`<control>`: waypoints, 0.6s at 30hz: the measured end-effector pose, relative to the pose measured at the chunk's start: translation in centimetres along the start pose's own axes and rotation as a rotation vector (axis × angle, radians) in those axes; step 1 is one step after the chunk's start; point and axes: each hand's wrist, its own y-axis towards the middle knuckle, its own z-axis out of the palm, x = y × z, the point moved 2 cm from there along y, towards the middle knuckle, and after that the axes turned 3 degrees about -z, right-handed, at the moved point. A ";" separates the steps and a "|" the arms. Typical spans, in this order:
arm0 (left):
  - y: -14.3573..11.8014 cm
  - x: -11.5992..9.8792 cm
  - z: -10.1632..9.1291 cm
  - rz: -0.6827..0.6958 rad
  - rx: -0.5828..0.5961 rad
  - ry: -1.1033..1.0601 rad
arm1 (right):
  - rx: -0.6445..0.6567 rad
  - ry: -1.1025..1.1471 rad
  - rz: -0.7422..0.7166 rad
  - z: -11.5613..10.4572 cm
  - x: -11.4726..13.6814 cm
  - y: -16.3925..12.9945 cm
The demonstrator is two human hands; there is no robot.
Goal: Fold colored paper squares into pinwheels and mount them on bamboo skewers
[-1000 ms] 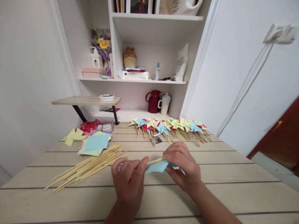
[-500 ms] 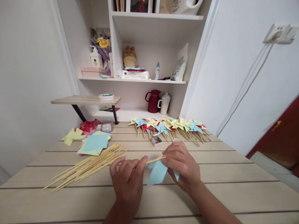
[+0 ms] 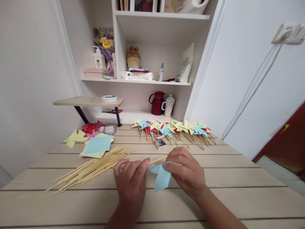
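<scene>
Blue paper (image 3: 162, 178) now hangs lower off the skewer (image 3: 157, 160) than a second ago. My left hand (image 3: 131, 184) pinches the stick; my right hand's (image 3: 187, 175) fingers grip the paper above the bench (image 3: 238, 190).

The red jug (image 3: 157, 103) stands on the low shelf behind the wooden table (image 3: 238, 190), and a pale lidded mug (image 3: 168, 106) is just beside it on its right. Left of the jug, a small wooden riser (image 3: 88, 101) carries a round tin (image 3: 109, 98). Above the jug, on the next shelf, stand a plush toy (image 3: 133, 58), a small bottle (image 3: 161, 72) and a white bag (image 3: 185, 64).
</scene>
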 end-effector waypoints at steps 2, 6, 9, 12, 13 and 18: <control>-0.1 0.0 0.0 -0.005 -0.001 -0.012 | 0.014 0.033 0.017 0.1 -0.1 -0.1; -0.3 0.1 0.2 -0.015 0.039 -0.016 | 0.017 0.072 0.051 0.2 -0.1 0.0; -0.5 0.3 0.4 -0.029 0.079 -0.009 | 0.012 0.080 0.065 0.1 0.0 0.2; -0.5 0.5 0.7 -0.037 0.110 -0.007 | 0.019 0.093 0.072 0.1 0.0 0.3; -0.5 0.6 0.8 -0.040 0.122 -0.005 | 0.022 0.099 0.074 0.1 0.0 0.2; -0.4 0.5 0.8 -0.064 0.164 -0.031 | 0.019 0.112 0.091 0.1 -0.1 0.0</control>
